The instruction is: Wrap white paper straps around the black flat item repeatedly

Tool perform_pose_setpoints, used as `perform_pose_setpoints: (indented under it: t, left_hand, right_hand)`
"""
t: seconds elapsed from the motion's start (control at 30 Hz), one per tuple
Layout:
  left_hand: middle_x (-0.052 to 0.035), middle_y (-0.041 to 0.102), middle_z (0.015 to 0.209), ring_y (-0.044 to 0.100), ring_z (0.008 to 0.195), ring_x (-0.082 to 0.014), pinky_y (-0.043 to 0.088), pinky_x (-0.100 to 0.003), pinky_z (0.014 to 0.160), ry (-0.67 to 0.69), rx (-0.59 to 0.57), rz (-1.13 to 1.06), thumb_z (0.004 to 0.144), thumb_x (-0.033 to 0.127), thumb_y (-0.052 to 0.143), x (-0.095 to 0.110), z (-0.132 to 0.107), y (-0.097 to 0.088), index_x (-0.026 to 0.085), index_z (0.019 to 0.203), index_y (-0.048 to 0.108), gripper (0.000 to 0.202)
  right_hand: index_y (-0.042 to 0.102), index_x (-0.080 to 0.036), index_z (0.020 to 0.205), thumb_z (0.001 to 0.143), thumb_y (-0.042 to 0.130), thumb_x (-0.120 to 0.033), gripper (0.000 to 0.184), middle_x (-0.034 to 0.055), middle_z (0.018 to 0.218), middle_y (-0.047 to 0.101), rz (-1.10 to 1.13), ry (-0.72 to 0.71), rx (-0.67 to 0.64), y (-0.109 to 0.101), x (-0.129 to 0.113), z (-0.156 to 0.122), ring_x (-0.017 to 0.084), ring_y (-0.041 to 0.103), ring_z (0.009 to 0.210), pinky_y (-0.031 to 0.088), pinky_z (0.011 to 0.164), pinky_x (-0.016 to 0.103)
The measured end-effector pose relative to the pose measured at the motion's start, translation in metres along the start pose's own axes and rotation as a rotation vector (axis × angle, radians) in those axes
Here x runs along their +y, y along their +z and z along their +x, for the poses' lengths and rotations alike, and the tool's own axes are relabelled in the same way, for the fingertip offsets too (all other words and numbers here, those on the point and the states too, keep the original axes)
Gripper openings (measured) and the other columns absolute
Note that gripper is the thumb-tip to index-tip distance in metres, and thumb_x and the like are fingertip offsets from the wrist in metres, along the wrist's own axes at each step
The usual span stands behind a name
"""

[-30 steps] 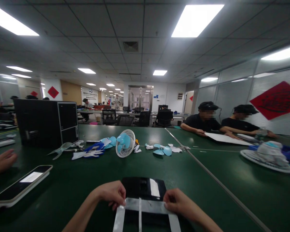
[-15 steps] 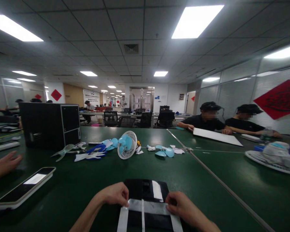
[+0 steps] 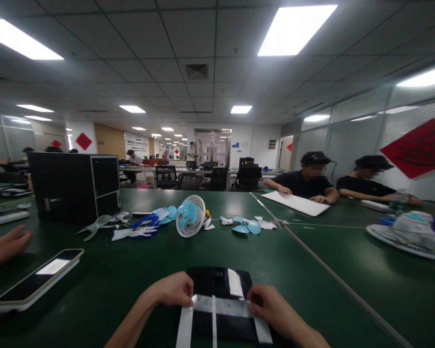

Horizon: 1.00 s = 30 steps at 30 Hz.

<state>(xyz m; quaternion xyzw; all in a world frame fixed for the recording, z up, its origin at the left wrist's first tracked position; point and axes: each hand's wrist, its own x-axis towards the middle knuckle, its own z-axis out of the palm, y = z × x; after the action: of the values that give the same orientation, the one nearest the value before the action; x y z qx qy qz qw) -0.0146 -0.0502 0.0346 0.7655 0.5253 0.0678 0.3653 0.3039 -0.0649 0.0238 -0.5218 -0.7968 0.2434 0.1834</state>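
Note:
A flat black panel-like object [image 3: 235, 328] lies on the table in front of me, its near end cut off by the frame. White strips [image 3: 184, 328] run lengthwise over it, and a silvery, tape-like strip [image 3: 224, 307] crosses them. My left hand [image 3: 177, 290] pinches the left end of this silvery strip between thumb and fingers. At the opposite end, my right hand [image 3: 270, 304] grips the strip in the same way. A white patch [image 3: 235, 283] sits on the black object's far part, beyond the silvery strip.
A white fan [image 3: 191, 216] with blue blades stands ahead, near gloves [image 3: 137, 231] and loose blue blades [image 3: 247, 227]. To the left are a black computer case [image 3: 68, 188], a phone [image 3: 39, 278] and another person's hand [image 3: 9, 247]. A co-worker handles a white board [image 3: 297, 203] at right.
My hands and the silvery strip stay almost in place. The co-worker's white board has shifted left and lies flatter, with both hands on it. A standing person in the background has moved right.

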Motion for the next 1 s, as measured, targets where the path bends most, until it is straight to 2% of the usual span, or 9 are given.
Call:
perform_pose_setpoints:
  t: [0.13,0.43,0.53,0.63,0.73,0.9,1.0]
  left_hand:
    - [-0.0002,0.065,0.082,0.059,0.073,-0.0171,0.041,-0.025,0.058,0.005,-0.002,0.01,0.064,0.029,0.064,0.002,0.0,0.0,0.018,0.083,0.067,0.022]
    - [0.0022,0.063,0.083,0.057,0.074,-0.0149,0.039,-0.023,0.057,0.003,-0.013,0.087,0.064,0.032,0.067,-0.012,0.009,0.003,0.019,0.084,0.063,0.025]
    - [0.0017,0.061,0.086,0.055,0.074,-0.014,0.039,-0.021,0.057,0.071,0.016,0.122,0.065,0.028,0.066,-0.001,0.004,0.005,0.02,0.092,0.061,0.029]
    - [0.0,0.06,0.096,0.054,0.079,-0.0126,0.04,-0.02,0.062,0.206,0.004,0.148,0.072,0.016,0.056,0.014,-0.002,0.009,0.023,0.102,0.063,0.031]
    - [-0.0014,0.059,0.106,0.054,0.085,-0.0129,0.04,-0.02,0.068,0.345,-0.017,0.19,0.076,0.008,0.047,0.023,-0.005,0.014,0.028,0.109,0.065,0.042]
    - [-0.0017,0.059,0.106,0.055,0.091,-0.0144,0.041,-0.022,0.075,0.394,-0.019,0.226,0.078,0.006,0.044,0.019,-0.002,0.016,0.034,0.118,0.062,0.052]
    - [-0.0014,0.058,0.107,0.055,0.092,-0.0145,0.042,-0.022,0.076,0.404,-0.013,0.231,0.079,0.007,0.045,0.016,0.001,0.017,0.035,0.119,0.061,0.052]
  right_hand:
    - [0.069,-0.018,0.088,0.077,0.057,-0.024,0.017,0.0051,0.087,0.07,-0.029,-0.007,0.009,0.0,-0.002,-0.001,0.018,0.061,0.077,0.04,0.064,0.025]
    - [0.067,-0.017,0.087,0.077,0.058,-0.024,0.015,0.0047,0.086,0.068,-0.083,-0.007,0.029,0.002,-0.002,0.001,0.016,0.06,0.075,0.04,0.062,0.023]
    - [0.066,-0.017,0.087,0.077,0.058,-0.024,0.014,0.0047,0.087,0.068,-0.083,-0.01,0.031,0.003,-0.001,0.0,0.016,0.06,0.074,0.04,0.061,0.023]
    - [0.066,-0.018,0.087,0.077,0.057,-0.022,0.014,0.0036,0.085,0.068,-0.074,-0.03,0.019,0.004,-0.001,0.0,0.015,0.06,0.073,0.04,0.06,0.022]
    - [0.067,-0.018,0.084,0.078,0.055,-0.019,0.014,0.0021,0.082,0.068,-0.062,-0.06,0.001,0.004,0.001,0.0,0.014,0.06,0.071,0.04,0.06,0.022]
    - [0.069,-0.019,0.085,0.08,0.054,-0.02,0.016,0.0024,0.083,0.068,-0.111,-0.094,0.003,0.005,-0.001,0.0,0.015,0.061,0.073,0.041,0.063,0.023]
    - [0.069,-0.019,0.089,0.084,0.048,-0.018,0.022,0.0042,0.09,0.067,-0.173,-0.187,0.03,0.008,-0.014,-0.003,0.016,0.06,0.081,0.043,0.072,0.025]
